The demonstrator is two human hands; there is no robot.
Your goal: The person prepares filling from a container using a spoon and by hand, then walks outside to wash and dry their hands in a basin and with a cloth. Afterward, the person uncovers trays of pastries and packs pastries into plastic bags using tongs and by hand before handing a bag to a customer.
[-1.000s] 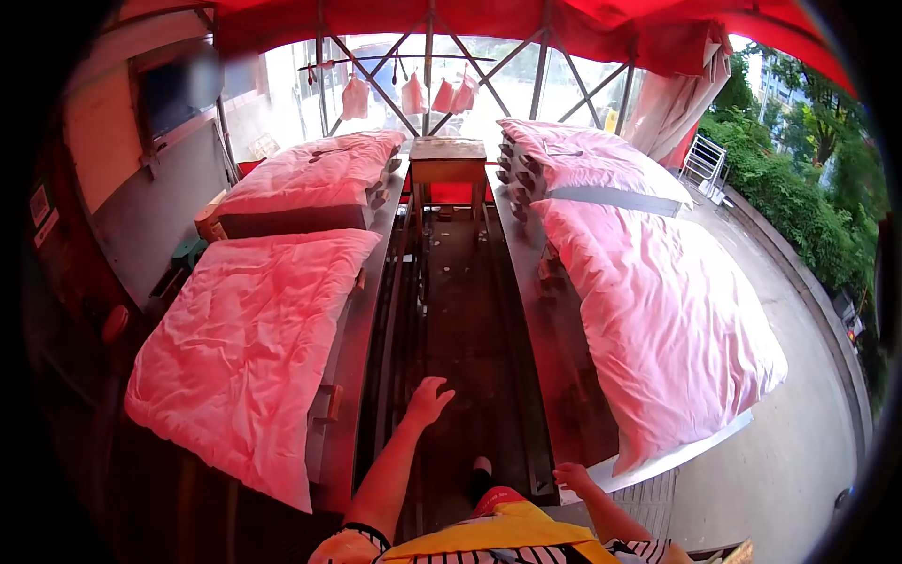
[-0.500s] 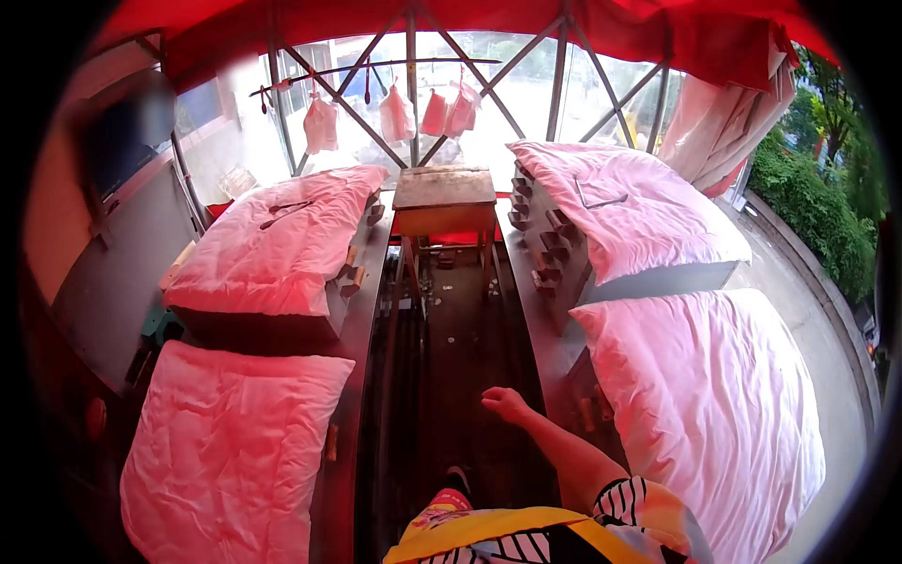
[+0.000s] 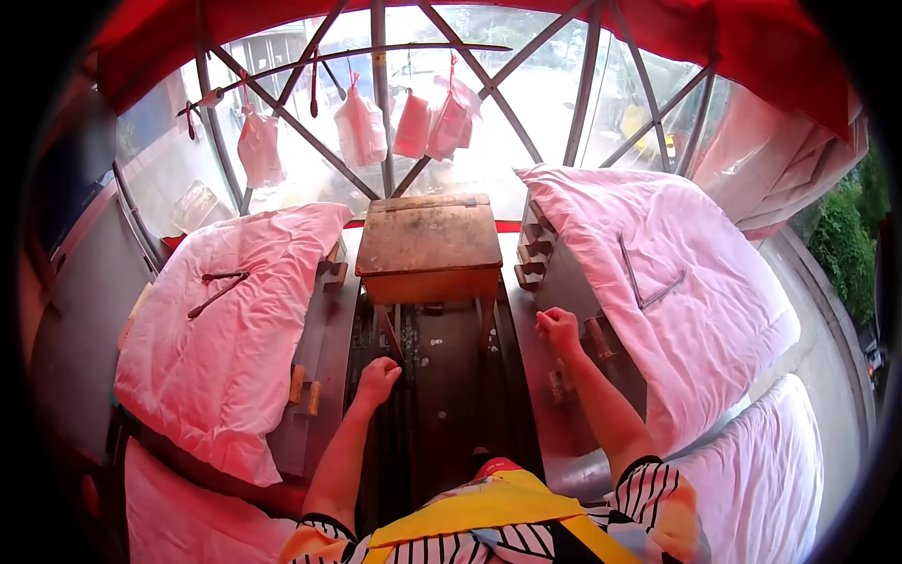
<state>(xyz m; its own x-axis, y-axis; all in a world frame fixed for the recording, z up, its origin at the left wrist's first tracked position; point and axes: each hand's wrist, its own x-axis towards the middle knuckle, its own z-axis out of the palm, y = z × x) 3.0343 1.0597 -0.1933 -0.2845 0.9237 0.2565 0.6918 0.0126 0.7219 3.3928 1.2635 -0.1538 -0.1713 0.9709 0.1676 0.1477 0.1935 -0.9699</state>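
My left hand [image 3: 379, 379] is in mid-air over the dark aisle, its fingers curled and nothing visible in them. My right hand [image 3: 558, 331], also curled closed with nothing seen in it, is near the wooden handles beside the right-hand quilt [image 3: 691, 273]. Ahead, between the two rows, stands a wooden desk-like box [image 3: 427, 235] on legs. A V-shaped metal tool [image 3: 648, 282], like tongs, lies on the right quilt. A similar dark tool [image 3: 221, 291] rests on the left quilt [image 3: 225, 348].
Wooden handles [image 3: 303, 390] jut out beneath the left quilt. Two nearer quilts, left [image 3: 197, 508] and right [image 3: 761, 470], line the aisle [image 3: 442, 404]. Plastic bags [image 3: 360, 127] hang from a rod [image 3: 376, 54] before the window. Folded plastic sheeting [image 3: 789, 150] hangs at right.
I have moved forward along the aisle, so the wooden box and far quilts look closer. My left hand has come into view; my right hand is farther forward and right.
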